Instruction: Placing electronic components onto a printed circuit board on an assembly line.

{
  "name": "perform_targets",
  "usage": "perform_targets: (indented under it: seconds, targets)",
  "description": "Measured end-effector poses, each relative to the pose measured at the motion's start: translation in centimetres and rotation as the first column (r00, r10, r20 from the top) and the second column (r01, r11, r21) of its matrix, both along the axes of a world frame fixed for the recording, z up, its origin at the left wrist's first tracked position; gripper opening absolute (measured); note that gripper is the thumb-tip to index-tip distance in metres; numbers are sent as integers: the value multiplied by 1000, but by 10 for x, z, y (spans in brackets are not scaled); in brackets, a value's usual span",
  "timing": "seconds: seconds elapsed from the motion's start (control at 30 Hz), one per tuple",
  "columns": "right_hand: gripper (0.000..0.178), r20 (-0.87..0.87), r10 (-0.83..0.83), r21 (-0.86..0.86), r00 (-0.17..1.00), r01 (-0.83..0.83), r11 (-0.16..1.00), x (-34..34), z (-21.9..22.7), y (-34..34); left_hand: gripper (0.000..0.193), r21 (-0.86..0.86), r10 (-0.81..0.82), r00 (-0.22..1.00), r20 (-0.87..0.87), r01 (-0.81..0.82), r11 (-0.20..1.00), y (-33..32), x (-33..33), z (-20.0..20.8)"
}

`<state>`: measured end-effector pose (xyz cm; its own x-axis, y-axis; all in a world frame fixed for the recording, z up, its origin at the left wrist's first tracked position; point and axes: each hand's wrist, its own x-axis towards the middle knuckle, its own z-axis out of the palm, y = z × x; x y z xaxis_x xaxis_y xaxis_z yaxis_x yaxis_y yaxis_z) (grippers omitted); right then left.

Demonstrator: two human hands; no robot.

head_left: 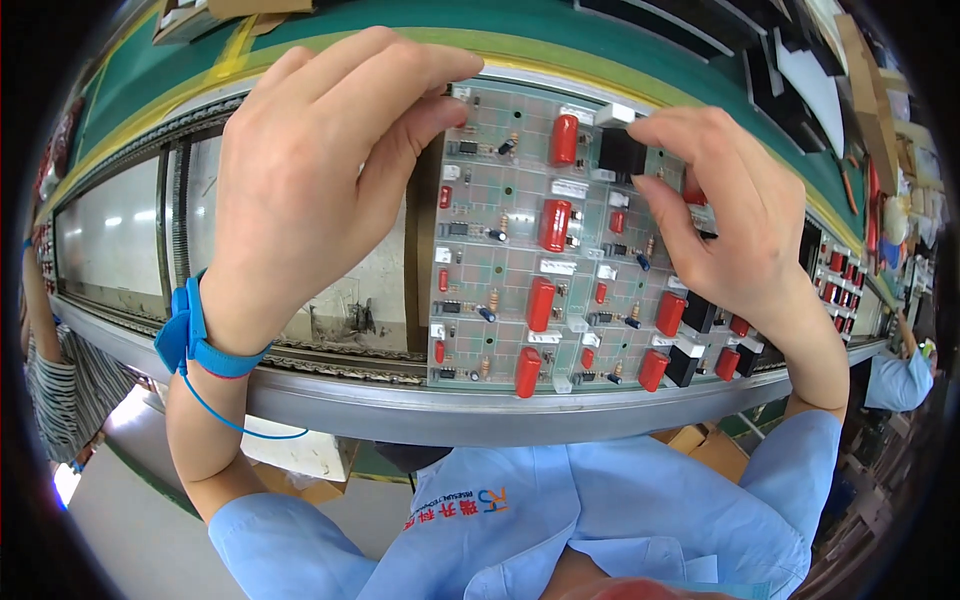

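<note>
My left hand [320, 160] arches over the far left corner of a circuit board panel [520, 275]. Its thumb and index fingertips are apart, with a small white connector [461, 92] showing between them. Nothing held shows there. A blue wrist strap [205, 335] with a thin cord circles that wrist. My right hand [730, 205] has thumb and index finger closed around a black block-shaped component [621, 153] at the panel's far side. Beside that component stands a large red capacitor [565, 140]. Part of the panel is hidden under my right hand.
The panel lies between metal conveyor rails [480, 420]. Another populated board [840, 285] sits farther right. Cardboard boxes [215, 15] and black trays [665, 25] stand at the back. People are at both sides, one in a striped garment [75, 395], another in blue [897, 380].
</note>
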<state>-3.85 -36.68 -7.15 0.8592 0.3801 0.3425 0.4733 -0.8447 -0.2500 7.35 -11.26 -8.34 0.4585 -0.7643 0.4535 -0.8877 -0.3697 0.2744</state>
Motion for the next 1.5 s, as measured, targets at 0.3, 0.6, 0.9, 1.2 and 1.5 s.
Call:
perform_targets:
  seconds: [0.3,0.6,0.9,1.2,1.5]
  targets:
    - [38,-66,-8,-117,998,0,993,6,18,10,24,-44,-23,1000,-9,23,999,3,-5,13]
    - [39,-110,-44,-206,993,21,978,8,27,19,22,-95,-25,999,24,27,995,8,2,7]
    - [38,-124,-61,-233,990,30,972,9,29,20,18,-13,7,1000,-12,-7,1000,4,-1,19]
    - [38,-127,-83,-250,988,49,967,8,30,23,17,-17,6,1000,-18,-6,1000,5,-1,23]
    - [38,-149,-95,-263,984,54,963,8,30,21,15,-5,13,999,-32,-13,1000,5,-2,20]
